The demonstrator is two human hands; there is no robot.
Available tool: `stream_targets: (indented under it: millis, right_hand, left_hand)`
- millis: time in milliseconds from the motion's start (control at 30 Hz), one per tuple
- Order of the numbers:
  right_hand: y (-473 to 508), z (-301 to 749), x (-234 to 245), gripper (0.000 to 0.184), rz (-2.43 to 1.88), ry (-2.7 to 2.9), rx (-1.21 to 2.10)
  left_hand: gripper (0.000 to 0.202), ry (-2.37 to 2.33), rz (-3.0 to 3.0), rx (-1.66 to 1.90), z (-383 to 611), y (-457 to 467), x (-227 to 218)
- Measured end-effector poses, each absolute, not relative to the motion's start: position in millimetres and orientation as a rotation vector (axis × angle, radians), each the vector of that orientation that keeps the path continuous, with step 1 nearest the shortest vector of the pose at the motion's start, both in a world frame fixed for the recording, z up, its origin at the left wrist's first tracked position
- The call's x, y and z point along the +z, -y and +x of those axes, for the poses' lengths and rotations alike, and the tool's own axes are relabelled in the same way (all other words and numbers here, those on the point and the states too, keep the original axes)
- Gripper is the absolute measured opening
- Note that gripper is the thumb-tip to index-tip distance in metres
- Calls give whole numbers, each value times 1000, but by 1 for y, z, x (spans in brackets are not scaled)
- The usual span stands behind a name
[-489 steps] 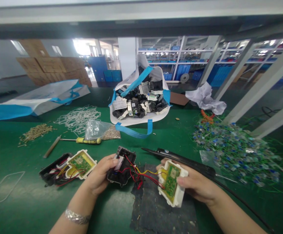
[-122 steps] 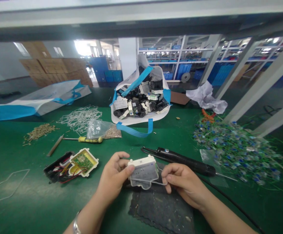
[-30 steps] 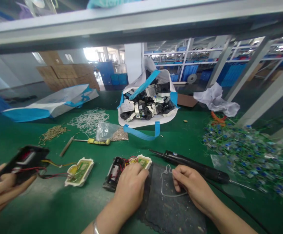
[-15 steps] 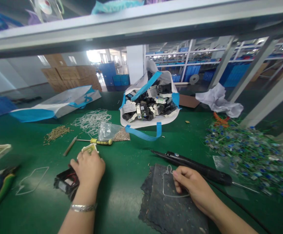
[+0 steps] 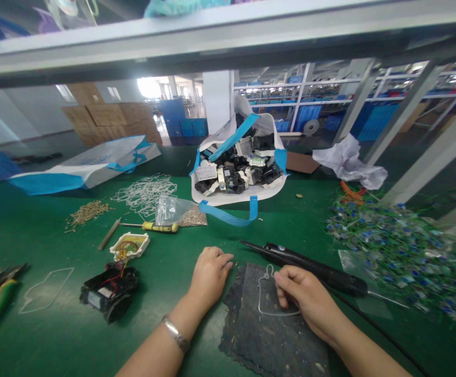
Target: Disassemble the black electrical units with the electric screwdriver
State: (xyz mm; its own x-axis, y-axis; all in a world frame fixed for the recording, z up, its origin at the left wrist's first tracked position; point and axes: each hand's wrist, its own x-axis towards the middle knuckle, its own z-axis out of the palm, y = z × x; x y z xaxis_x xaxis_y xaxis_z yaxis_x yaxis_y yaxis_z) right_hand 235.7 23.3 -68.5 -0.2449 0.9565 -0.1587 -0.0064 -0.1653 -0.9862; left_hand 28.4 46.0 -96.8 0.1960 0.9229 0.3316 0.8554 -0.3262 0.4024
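My right hand [image 5: 304, 296] pinches a thin, whitish rubber sealing ring [image 5: 259, 298] between thumb and fingers, over a dark, ragged-edged mat [image 5: 277, 337]. To the left of the mat, my left hand [image 5: 211, 275] is low over the green table with loosely extended fingers and nothing visible in them. Further left lies an opened black housing [image 5: 112, 293]. Red and yellow wires [image 5: 122, 256] run from it to a white cover [image 5: 143, 245] with a yellowish inside. Another sealing ring [image 5: 51, 290] lies flat beside the pliers [image 5: 2, 298].
Behind the mat lies a black electric screwdriver [image 5: 310, 264]. A white bag [image 5: 231, 198] full of black and white housings stands at the back. Also around are a yellow-handled screwdriver [image 5: 159, 227], piled rings [image 5: 145, 191], screws [image 5: 88, 213] and a heap of green-wired pieces [image 5: 392, 251].
My left hand has let go of the white cover and moved right, close to the mat. The cover now lies behind the black housing. My right hand keeps the ring nearly in place.
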Motion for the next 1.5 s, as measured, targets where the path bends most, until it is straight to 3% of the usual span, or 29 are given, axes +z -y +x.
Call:
stream_targets:
  millis: [167,333,833,1300,1500]
  right_hand:
    - [-24,236,-73,45,-1167,1279,1545]
    - [-25,237,-75,44,-1153,1273,1545]
    - [-26,237,-79,46,-1133,1272,1556]
    - [-27,238,-81,45,-1136,1303,1553]
    - [-26,239,-80,46,-1133,1318,1555]
  left_hand:
    - [20,-1703,2249,719,36,-59,-102]
    - [7,-1735,2129,708,45,-68,-102]
    - [10,-1651,1917,622,54,-40,-87]
    - [17,-1386,1518,868,17,-39,-71]
    - [19,-1241,1594,558,-2,-32,-55]
